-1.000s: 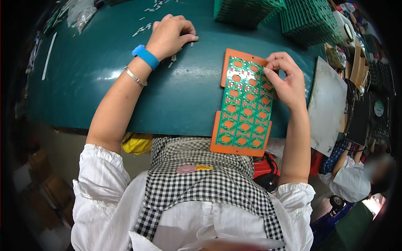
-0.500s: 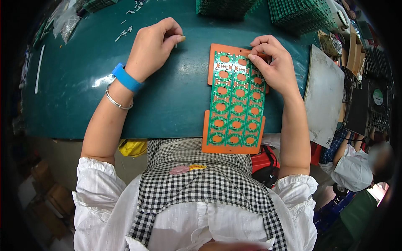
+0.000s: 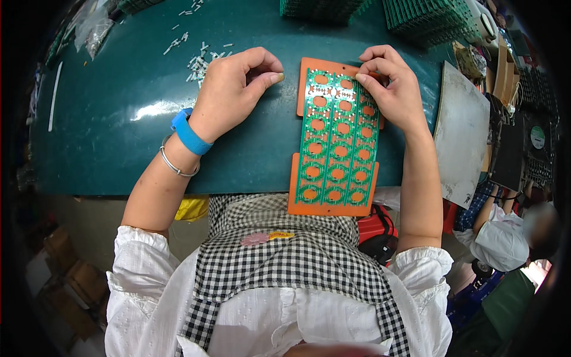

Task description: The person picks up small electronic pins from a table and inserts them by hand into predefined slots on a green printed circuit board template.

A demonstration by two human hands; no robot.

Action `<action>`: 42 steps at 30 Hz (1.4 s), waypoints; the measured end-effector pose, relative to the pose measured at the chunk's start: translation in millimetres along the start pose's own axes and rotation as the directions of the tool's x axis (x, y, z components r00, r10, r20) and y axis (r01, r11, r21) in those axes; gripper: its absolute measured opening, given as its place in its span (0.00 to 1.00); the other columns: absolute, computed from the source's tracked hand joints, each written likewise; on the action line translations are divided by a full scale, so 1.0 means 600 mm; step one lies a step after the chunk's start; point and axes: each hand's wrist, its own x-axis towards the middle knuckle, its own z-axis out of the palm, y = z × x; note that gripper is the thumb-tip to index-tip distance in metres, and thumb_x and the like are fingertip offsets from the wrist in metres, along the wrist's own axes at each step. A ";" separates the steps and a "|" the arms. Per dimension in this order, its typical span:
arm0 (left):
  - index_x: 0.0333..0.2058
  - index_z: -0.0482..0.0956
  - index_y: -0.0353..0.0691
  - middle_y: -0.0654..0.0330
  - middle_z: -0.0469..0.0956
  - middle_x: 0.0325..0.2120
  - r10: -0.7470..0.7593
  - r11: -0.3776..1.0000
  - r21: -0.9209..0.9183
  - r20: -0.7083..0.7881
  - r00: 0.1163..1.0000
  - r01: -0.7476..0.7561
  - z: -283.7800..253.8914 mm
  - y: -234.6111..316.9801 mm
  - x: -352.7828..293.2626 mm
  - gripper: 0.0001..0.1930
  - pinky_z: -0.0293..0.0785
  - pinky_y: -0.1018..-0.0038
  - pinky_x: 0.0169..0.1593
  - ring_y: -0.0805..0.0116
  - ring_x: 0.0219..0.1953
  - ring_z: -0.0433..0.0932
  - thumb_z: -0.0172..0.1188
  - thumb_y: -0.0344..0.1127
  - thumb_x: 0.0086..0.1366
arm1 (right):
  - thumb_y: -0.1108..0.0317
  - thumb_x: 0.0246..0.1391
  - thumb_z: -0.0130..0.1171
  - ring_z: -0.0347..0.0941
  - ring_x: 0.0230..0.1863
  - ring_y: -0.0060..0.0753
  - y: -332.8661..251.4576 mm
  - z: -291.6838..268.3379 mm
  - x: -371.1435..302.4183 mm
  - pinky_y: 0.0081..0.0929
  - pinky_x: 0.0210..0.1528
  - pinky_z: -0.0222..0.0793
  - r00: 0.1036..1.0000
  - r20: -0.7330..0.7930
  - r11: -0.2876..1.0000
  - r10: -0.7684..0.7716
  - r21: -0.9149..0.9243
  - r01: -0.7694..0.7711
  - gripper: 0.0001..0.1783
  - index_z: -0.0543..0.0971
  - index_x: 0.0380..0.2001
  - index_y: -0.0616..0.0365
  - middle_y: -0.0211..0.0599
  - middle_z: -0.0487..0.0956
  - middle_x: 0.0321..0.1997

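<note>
A green circuit board panel (image 3: 329, 138) with several oval openings lies on an orange holder plate (image 3: 306, 209), its near end overhanging the table edge. My right hand (image 3: 392, 83) is at the panel's upper right, thumb and forefinger pinched together over its top edge; whatever is between them is too small to make out. To the left of the panel hovers my left hand (image 3: 238, 86), thumb and forefinger closed in a pinch. Anything in that pinch is too small to name. Behind this hand, small white stick-like pieces (image 3: 198, 66) lie scattered on the table.
Stacks of green panels (image 3: 324, 9) stand at the back of the green table (image 3: 119, 160). A clear plastic bag (image 3: 95, 33) lies at the far left, near a thin white strip (image 3: 55, 95). At right are a grey metal sheet (image 3: 464, 137) and another person's sleeve (image 3: 499, 241).
My left hand has moved right and nearer to me, toward the panel, uncovering the pile of white pieces. My right hand stays pinched at the panel's upper right, barely shifted.
</note>
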 end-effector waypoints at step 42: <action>0.26 0.82 0.43 0.64 0.79 0.23 0.276 0.745 0.661 -0.185 0.943 -0.088 -0.017 -0.035 0.027 0.07 0.66 0.65 0.38 0.62 0.31 0.75 0.67 0.39 0.56 | 0.77 0.46 0.65 0.73 0.32 0.21 -0.054 -0.002 -0.046 0.19 0.33 0.68 0.995 -0.091 0.992 0.044 0.124 -0.033 0.02 0.81 0.25 0.64 0.32 0.78 0.37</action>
